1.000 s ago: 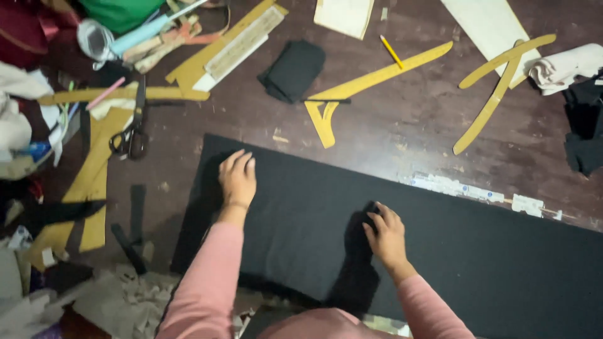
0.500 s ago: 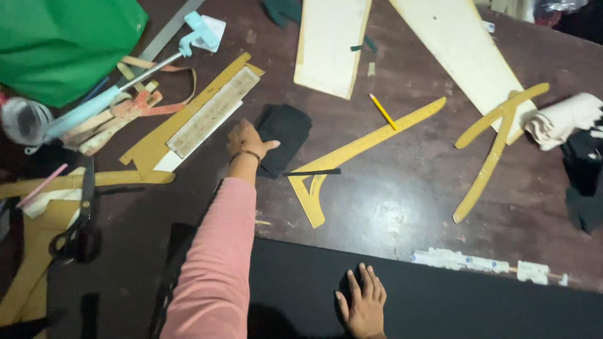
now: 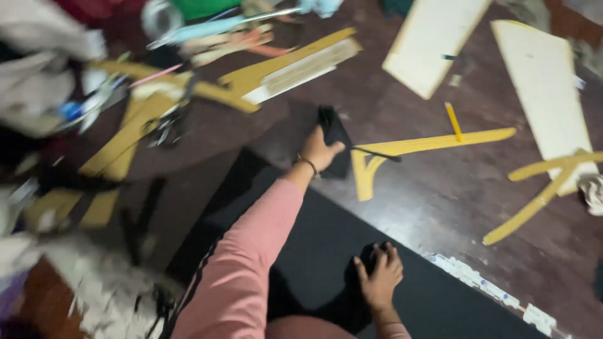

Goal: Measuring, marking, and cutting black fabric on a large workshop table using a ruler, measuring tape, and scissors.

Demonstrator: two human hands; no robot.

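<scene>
Fingers of the left hand point(image 3: 320, 150) are clenched around a small black piece of cloth point(image 3: 334, 139), which sits on the dark wooden table point(image 3: 427, 207) just above the long black fabric point(image 3: 326, 251); fingers of the right hand point(image 3: 380, 276) bunch up a fold of that long fabric near its upper edge. Largest after the table and fabric are two pale boards point(image 3: 433, 44) at the top right. Next comes a yellow curved ruler point(image 3: 433, 144) touching the small cloth's right side, then a second yellow ruler point(image 3: 540, 188) well apart to the right, then scissors point(image 3: 164, 129), blurred, and a yellow pencil point(image 3: 453, 121)
</scene>
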